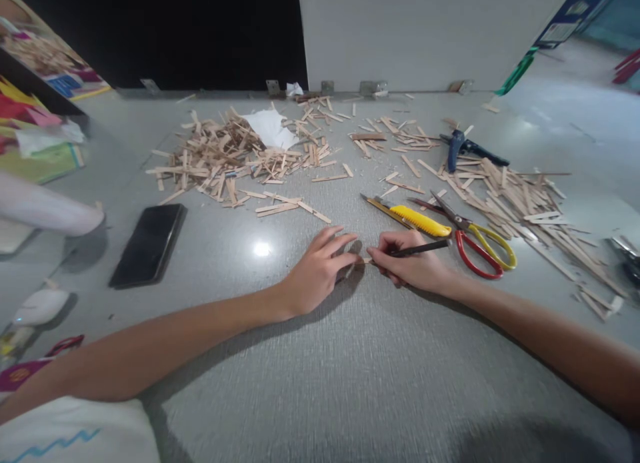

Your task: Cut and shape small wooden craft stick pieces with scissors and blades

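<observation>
My right hand [407,260] is closed around a slim black pen [423,248], its back end pointing right. Between the hands lies a small wooden stick [367,260], flat on the grey table [320,383]. My left hand [320,270] pinches the stick's left end with thumb and forefinger, the other fingers raised and spread. Part of the stick is hidden by the fingers, and so is the pen's tip. Just behind my right hand are a yellow box cutter [420,220] and scissors [483,243] with one red and one yellow handle.
Wooden stick pieces are heaped at the back left [215,150], with white tissue [271,128] on them. More sticks [520,196] lie right, near a dark blue glue gun [456,150]. A black phone [149,245] and white mouse [43,306] are at left. A panel [430,36] stands behind.
</observation>
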The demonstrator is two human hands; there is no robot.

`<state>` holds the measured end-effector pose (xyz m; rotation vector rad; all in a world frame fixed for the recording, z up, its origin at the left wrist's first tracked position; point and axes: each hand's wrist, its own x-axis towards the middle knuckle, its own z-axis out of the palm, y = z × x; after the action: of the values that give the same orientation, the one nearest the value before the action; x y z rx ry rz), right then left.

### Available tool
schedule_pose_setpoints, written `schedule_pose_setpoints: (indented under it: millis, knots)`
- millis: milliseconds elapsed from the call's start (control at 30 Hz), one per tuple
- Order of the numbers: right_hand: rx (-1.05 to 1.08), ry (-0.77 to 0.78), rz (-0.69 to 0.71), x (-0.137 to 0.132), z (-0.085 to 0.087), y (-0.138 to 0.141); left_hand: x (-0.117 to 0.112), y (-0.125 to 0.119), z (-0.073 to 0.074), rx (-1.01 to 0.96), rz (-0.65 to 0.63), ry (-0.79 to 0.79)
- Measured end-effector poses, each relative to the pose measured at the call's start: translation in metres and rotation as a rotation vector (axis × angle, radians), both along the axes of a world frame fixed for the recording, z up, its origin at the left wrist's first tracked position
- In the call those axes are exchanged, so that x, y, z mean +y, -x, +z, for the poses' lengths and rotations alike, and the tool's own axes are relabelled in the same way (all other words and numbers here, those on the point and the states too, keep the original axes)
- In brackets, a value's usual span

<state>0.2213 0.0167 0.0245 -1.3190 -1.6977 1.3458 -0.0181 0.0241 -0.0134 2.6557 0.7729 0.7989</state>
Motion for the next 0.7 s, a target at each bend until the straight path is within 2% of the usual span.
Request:
schedule_pose_setpoints:
  millis: [67,200,267,500,700]
  knots:
    - [0.0,-0.008,-0.003,-0.0001,-0.0003,-0.0002,-0.0006,-0.0002,-0.0014,-0.037,0.012,0.01]
    - [0.0,-0.022,-0.009,-0.0008,0.0007,-0.0004,-0.0024,-0.0002,-0.0028,-0.135,0.166,0.067]
    - [-0.001,-0.024,-0.006,-0.0012,0.0021,-0.0002,-0.003,-0.0002,-0.0025,-0.134,0.2,0.07]
    - [-0.002,-0.023,0.002,-0.0012,0.0047,0.0002,-0.0021,-0.0008,0.0003,0.043,0.059,-0.083]
    - [-0.005,-0.028,0.01,-0.0008,0.0042,-0.0004,-0.0013,0.0006,0.0014,0.096,0.018,-0.072]
